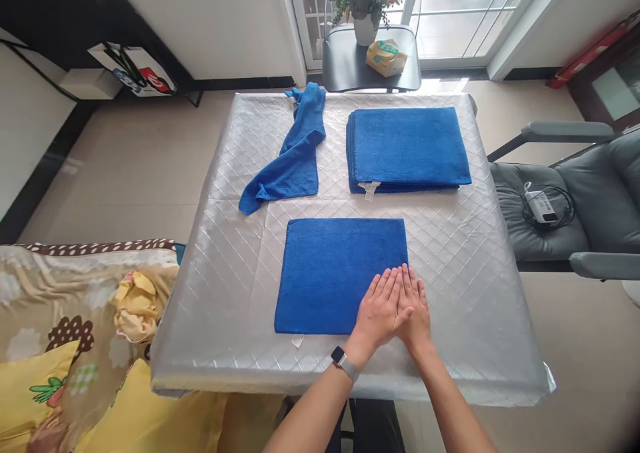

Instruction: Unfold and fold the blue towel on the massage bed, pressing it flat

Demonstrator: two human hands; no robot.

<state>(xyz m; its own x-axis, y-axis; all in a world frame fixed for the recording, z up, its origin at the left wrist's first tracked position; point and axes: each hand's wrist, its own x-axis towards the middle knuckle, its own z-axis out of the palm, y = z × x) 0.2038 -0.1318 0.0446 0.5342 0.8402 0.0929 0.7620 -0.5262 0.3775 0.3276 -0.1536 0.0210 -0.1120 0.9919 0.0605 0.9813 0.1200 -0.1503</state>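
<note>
A blue towel [330, 273] lies flat on the silver quilted tablecloth in front of me, with a small white tag at its near edge. Both my hands press on its right side, side by side. My left hand [381, 310] rests with fingers straight and its thumb across the other hand. My right hand [415, 310] lies flat along the towel's right edge. Beyond them, at the back right, sits a stack of folded blue towels [410, 146] with white tags. A crumpled, twisted blue towel [295, 156] lies at the back left.
The table [215, 293] wears a silver cover. Behind it stands a dark chair [340, 63] holding a potted plant [367, 13] and a yellow packet [387, 58]. A grey armchair [560, 240] with a cabled white device is at right; a bed with yellow cushions [165, 413] is at left.
</note>
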